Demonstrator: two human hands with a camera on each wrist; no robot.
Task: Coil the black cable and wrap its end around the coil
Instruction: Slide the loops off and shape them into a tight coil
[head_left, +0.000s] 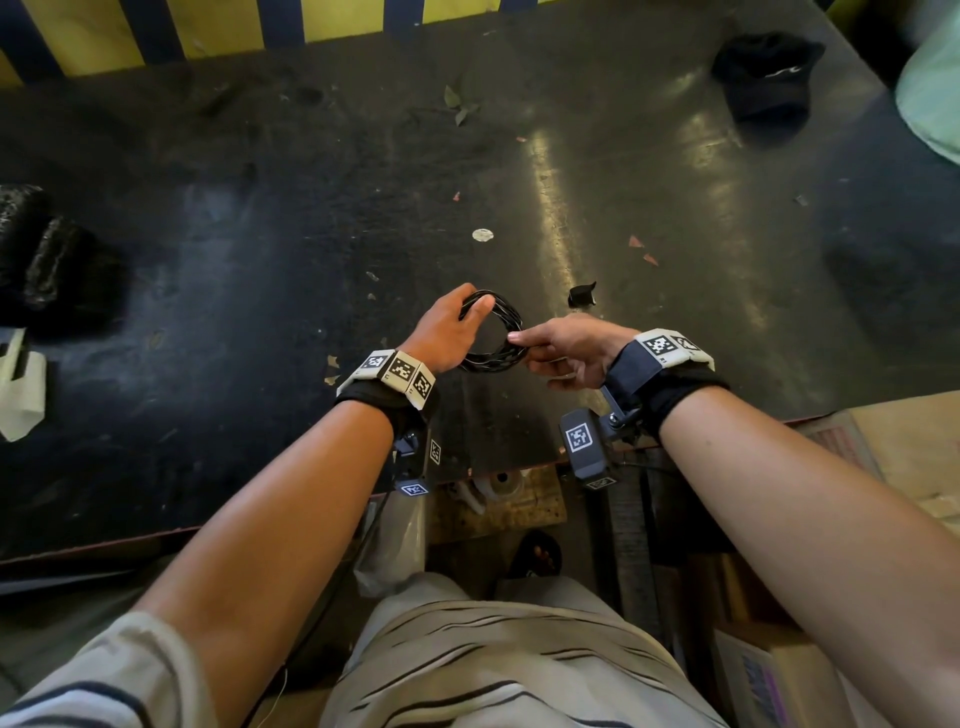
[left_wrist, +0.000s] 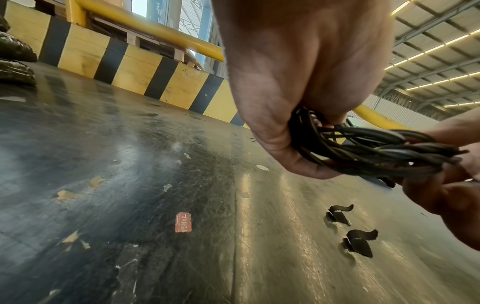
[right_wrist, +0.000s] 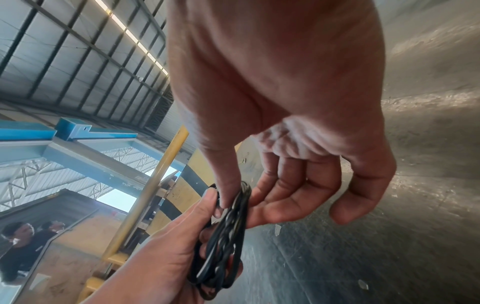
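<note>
The black cable (head_left: 493, 332) is wound into a small round coil of several loops, held in the air above the dark table (head_left: 260, 234). My left hand (head_left: 457, 322) grips the coil's left side, thumb over the top and fingers curled through the ring. My right hand (head_left: 535, 345) pinches the coil's right side between thumb and forefinger; its other fingers hang loosely curled below. In the left wrist view the coil (left_wrist: 369, 152) sticks out of my left hand (left_wrist: 298, 144) toward the right hand. In the right wrist view the coil (right_wrist: 223, 236) stands edge-on between both hands. The cable's free end is hidden.
A small black strap piece (head_left: 582, 295) lies on the table just beyond my right hand. A black cap (head_left: 766, 75) sits far right. Dark bundles (head_left: 47, 254) lie at the left edge, and a yellow-and-black striped barrier (head_left: 156, 31) bounds the far side. Paper scraps are scattered about.
</note>
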